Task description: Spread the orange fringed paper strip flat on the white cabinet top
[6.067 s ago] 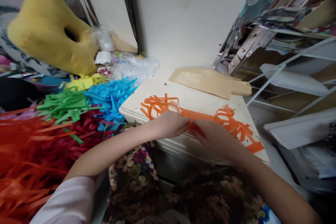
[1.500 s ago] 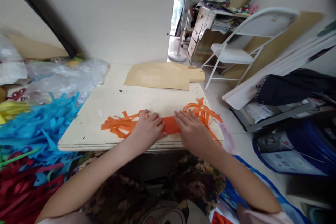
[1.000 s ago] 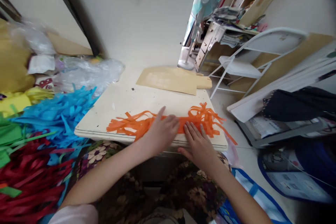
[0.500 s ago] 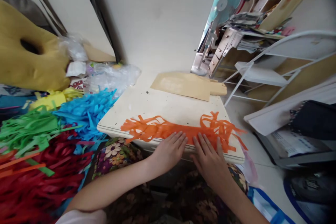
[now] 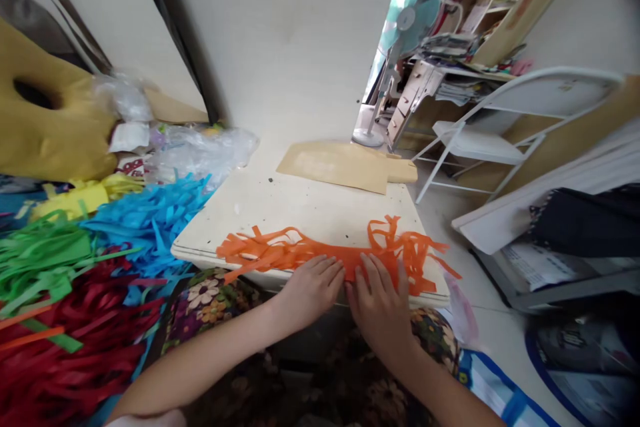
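Observation:
A strip of orange paper (image 5: 280,253), fringed at both ends, lies along the near edge of a cream board (image 5: 310,203). My left hand (image 5: 311,288) rests at the board's front edge with its fingers flat and together, the tips on the middle of the orange paper. My right hand (image 5: 381,300) lies beside it, fingers stretched flat onto the same paper just right of centre. The two hands almost touch. Neither holds anything.
Heaps of fringed paper lie to the left: blue (image 5: 150,213), green (image 5: 40,260), red (image 5: 65,340), yellow (image 5: 85,193). A brown envelope (image 5: 340,167) sits at the board's far edge. A yellow cushion (image 5: 50,120), plastic bags (image 5: 200,150), a white folding chair (image 5: 480,140) and a fan (image 5: 410,13) stand around.
Both hands slid back toward the board's near edge and came closer together on the orange paper. The view swung left and steadied.

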`<state>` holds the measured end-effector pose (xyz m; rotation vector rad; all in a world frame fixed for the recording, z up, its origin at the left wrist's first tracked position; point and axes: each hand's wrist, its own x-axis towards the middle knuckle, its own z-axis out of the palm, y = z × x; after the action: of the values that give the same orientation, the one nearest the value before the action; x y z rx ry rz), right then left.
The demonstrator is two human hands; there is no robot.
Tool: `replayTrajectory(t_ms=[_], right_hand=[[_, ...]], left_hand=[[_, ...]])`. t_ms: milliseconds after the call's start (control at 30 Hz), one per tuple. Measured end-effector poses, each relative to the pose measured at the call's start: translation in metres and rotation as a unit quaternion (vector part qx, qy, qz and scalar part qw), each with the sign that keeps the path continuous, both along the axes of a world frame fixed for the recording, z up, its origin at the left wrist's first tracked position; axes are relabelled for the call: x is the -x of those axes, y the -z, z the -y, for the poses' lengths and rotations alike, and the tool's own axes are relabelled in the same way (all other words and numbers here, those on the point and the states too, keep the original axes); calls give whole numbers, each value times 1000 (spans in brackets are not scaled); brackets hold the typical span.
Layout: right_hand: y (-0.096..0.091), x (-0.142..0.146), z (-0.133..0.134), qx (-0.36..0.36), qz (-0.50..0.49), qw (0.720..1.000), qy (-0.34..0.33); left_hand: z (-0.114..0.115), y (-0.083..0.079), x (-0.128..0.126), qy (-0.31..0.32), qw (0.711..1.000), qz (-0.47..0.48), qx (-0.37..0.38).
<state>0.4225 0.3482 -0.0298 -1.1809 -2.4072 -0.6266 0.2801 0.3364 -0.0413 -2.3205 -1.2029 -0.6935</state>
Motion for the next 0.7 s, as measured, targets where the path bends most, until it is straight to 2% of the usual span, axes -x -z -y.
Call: replayTrajectory(t_ms=[300,500,700], right_hand=[[-3,4,-5,65,0,997,-51],[-9,1,-12,107,13,992,-64],[-23,-2,-24,179,45,981,-58]], left_hand=[[0,-11,1,-17,993,8,117],[-1,-24,2,-46,973,52,218],[-3,-34,6,-123,964,33,234]])
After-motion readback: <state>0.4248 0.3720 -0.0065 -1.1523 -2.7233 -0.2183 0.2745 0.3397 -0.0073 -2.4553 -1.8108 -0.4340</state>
